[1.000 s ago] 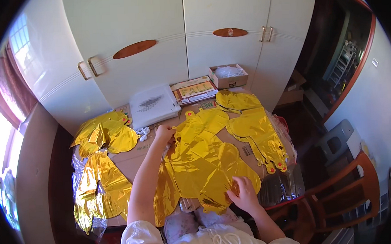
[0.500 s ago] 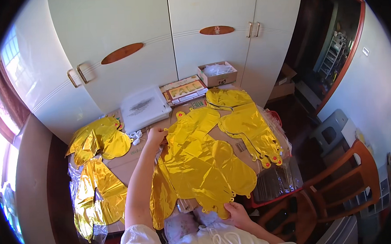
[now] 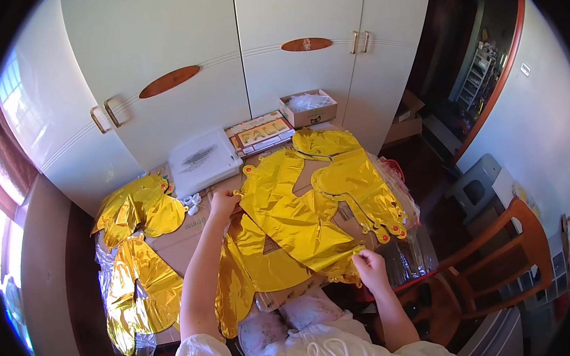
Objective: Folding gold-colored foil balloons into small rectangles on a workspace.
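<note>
Your left hand [image 3: 223, 202] is pinching the left edge of that flat, shiny gold foil balloon [image 3: 291, 220], and your right hand [image 3: 372, 267] has its lower right end gripped. It's stretched diagonally over the brown cardboard sheet [image 3: 194, 239], near the flat white case [image 3: 196, 173].

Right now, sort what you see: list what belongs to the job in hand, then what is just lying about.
In use: the gold foil piece, pinched by the left hand and right hand; probably also the left foil pieces and right foil pieces.

Apparently just lying about: white flat case, printed box, open carton, white bundle, grey stool, wooden chair.
</note>
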Demonstrator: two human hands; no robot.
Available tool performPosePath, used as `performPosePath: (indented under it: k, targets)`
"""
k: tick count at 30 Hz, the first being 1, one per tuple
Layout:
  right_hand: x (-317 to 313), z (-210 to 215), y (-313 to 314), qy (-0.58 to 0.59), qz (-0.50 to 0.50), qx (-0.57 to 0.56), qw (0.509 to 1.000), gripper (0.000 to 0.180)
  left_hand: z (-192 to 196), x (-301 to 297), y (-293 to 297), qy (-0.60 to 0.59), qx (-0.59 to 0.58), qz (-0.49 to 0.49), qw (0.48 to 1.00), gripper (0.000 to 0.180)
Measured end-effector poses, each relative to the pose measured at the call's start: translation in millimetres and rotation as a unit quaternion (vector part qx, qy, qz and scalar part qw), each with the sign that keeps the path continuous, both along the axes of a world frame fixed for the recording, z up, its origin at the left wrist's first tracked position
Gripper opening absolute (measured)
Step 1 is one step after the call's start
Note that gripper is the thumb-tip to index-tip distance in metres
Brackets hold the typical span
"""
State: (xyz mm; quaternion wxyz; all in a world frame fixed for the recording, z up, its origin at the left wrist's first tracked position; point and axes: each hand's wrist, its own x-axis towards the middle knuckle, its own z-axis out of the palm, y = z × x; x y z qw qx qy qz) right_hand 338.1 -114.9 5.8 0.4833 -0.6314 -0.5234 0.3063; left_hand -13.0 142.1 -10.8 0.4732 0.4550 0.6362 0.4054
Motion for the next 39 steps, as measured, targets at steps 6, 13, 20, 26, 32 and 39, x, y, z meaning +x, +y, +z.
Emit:
performPosePath:
  k: [6,13,20,26,32,39]
  targets:
    - [14,-20,-6,-0.004,-0.005,-0.096,0.995,0.024,-4,-2,-5,0.030,0.009,0.012,0.999,0.014]
    - [22,-25,0,-0.066,-0.019,-0.072,0.995,0.023,0,-5,-5,0.206,0.038,-0.023,0.978,0.020]
    - [23,-18,2,-0.074,-0.025,-0.082,0.994,0.023,2,-5,-4,0.283,0.040,-0.029,0.958,0.025]
    - [26,-25,5,-0.106,-0.032,-0.099,0.989,0.027,8,0,-6,0.300,0.045,-0.024,0.952,0.027]
    - [25,-24,4,-0.138,-0.034,-0.103,0.984,0.028,6,-2,-5,0.333,0.019,-0.018,0.943,0.029]
    - [27,-32,5,-0.089,-0.029,-0.071,0.993,0.023,6,-7,-3,0.307,0.013,-0.030,0.951,0.028]
